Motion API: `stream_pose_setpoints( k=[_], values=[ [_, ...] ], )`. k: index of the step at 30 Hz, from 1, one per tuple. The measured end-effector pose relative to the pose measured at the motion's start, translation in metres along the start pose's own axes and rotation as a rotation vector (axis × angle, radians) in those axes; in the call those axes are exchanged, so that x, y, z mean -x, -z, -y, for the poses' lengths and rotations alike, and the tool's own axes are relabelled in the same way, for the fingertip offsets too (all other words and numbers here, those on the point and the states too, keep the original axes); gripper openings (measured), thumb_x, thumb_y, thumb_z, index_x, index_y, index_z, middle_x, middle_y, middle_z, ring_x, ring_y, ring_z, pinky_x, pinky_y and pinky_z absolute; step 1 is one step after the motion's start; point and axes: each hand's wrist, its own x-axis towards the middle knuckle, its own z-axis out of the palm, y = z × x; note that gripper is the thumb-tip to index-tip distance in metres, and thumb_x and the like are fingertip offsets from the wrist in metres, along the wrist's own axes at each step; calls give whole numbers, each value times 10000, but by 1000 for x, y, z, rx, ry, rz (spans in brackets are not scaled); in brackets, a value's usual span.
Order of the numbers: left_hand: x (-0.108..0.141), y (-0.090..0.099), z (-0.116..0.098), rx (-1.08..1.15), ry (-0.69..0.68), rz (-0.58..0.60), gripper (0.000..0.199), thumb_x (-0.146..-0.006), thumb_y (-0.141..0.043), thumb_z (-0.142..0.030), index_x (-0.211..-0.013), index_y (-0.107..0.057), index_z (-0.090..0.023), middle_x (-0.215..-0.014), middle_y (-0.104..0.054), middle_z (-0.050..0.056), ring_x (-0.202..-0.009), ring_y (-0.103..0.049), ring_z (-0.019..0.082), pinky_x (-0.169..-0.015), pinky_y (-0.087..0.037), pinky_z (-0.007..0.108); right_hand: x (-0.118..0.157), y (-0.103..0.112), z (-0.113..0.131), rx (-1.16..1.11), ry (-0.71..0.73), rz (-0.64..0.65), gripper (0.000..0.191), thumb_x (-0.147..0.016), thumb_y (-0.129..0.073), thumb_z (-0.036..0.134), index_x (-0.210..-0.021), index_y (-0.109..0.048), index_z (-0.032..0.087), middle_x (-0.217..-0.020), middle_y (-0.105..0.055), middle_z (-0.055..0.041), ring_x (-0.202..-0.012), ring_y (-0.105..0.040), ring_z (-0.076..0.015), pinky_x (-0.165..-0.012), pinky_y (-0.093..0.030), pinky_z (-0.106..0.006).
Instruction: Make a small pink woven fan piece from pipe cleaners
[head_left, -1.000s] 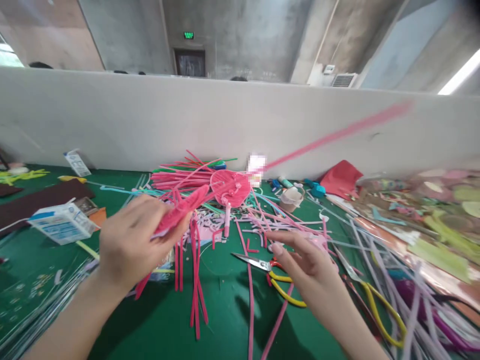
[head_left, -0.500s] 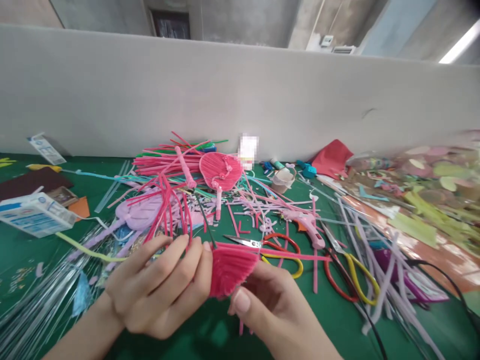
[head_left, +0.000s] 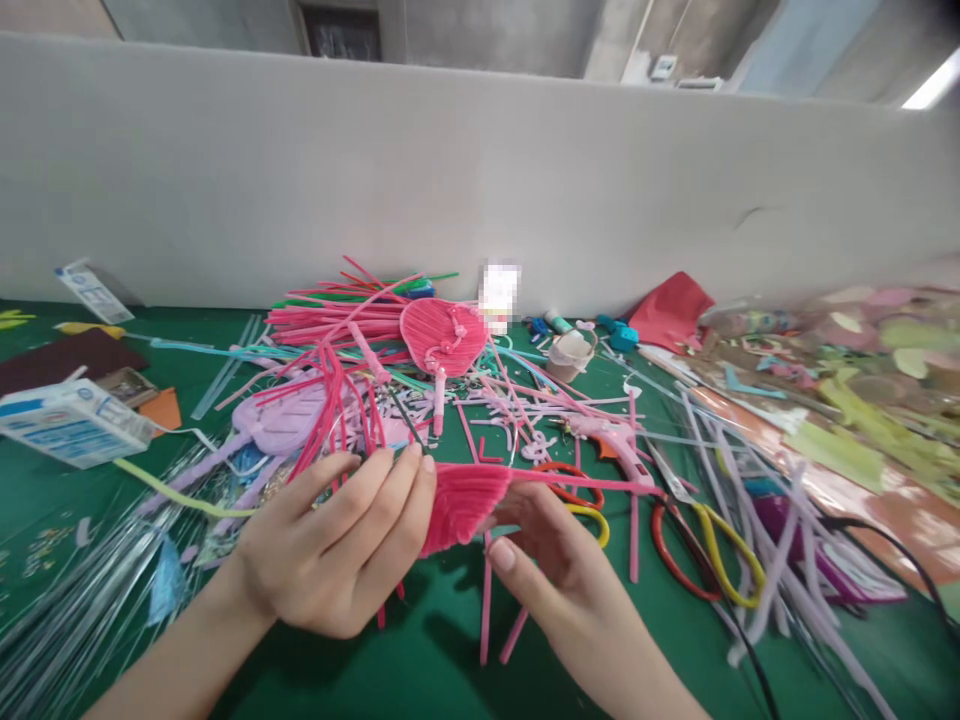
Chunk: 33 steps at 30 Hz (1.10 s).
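Observation:
My left hand [head_left: 341, 545] is closed on a deep pink fan-shaped piece of ridged pipe cleaners [head_left: 466, 503], pinching its left side. A thin dark green stem [head_left: 409, 418] sticks up from the fingertips. At the piece's right edge, my right hand [head_left: 559, 570] is loosely curved, thumb apart from the fingers. Some of its fingertips are partly hidden, so contact with the edge is hard to tell. One long pink pipe cleaner [head_left: 592, 482] runs right from the piece's top corner, above the right hand.
Red-and-yellow scissors [head_left: 705, 545] lie at right, a second pair [head_left: 576, 490] behind my right hand. A pink glue gun [head_left: 619, 445], a pink pipe-cleaner fan [head_left: 444, 338], a lilac one [head_left: 281, 420], a paper cup [head_left: 568, 356] and a box [head_left: 75, 425] surround the work.
The pink piece and both hands have risen slightly, the piece tilting flatter. My right thumb has come away from its lower edge. More pink strips show on the table below.

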Motion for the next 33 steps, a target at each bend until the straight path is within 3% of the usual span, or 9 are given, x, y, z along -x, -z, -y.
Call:
stream_pose_setpoints(
  k=[3, 8, 13, 20, 25, 29, 31, 33],
  values=[
    [4, -3, -6, 41, 11, 15, 372, -975, -377, -79, -1171, -694, -83, -1060, -794, 145, -980, -733, 249, -991, -548, 451, 3, 5, 5, 61, -33, 23, 351, -910, -615, 507, -1140, -635, 243, -1142, -697, -85, -1003, -668, -195, -879, -554, -324],
    [20, -6, -11, 78, 20, 44, 349, -957, -415, -49, -1157, -699, -88, -1049, -795, 156, -984, -748, 272, -1025, -515, 469, 20, 33, 15, 285, -179, 170, 351, -884, -631, 524, -1071, -732, 245, -939, -758, -68, -805, -717, -207, -729, -588, -310],
    [34, -5, -7, 60, -81, 83, 268, -950, -480, -56, -1017, -728, -134, -956, -806, 120, -909, -751, 249, -1052, -477, 466, 35, 63, 17, 489, -216, 106, 309, -886, -611, 544, -956, -767, 286, -917, -765, -56, -844, -724, -225, -693, -584, -283],
    [41, 0, -13, 98, -111, 168, 311, -970, -428, -89, -1012, -730, -150, -954, -799, 117, -972, -715, 260, -982, -521, 485, 31, 66, 24, 455, -257, 173, 366, -902, -555, 588, -856, -756, 285, -775, -721, -37, -672, -669, -177, -555, -525, -244],
    [44, 1, -18, 98, -179, 159, 239, -918, -530, -82, -952, -746, -178, -937, -789, 101, -963, -687, 252, -1018, -493, 482, 6, 55, 16, 511, -147, -5, 323, -896, -588, 562, -938, -715, 269, -840, -705, -30, -736, -635, -178, -626, -502, -274],
    [40, 1, -11, 58, -335, 168, 214, -915, -556, -122, -983, -745, -195, -970, -769, 90, -1020, -623, 244, -885, -512, 413, -5, 47, 19, 617, 67, -178, 236, -904, -611, 453, -787, -660, 254, -768, -613, -21, -715, -573, -169, -632, -474, -295],
    [36, -1, -5, 45, -435, 145, 226, -921, -538, -139, -1008, -742, -185, -983, -752, 100, -1041, -603, 256, -800, -507, 394, -8, 42, 23, 690, 173, -171, 179, -896, -631, 393, -783, -691, 268, -891, -619, -48, -871, -595, -207, -759, -499, -352],
    [31, -2, 0, 52, -531, 116, 258, -917, -505, -119, -1012, -741, -163, -975, -734, 114, -1021, -600, 269, -759, -496, 402, -12, 37, 25, 754, 199, -76, 135, -894, -640, 373, -842, -745, 307, -1095, -604, -82, -1110, -558, -272, -907, -486, -455]
  ],
)
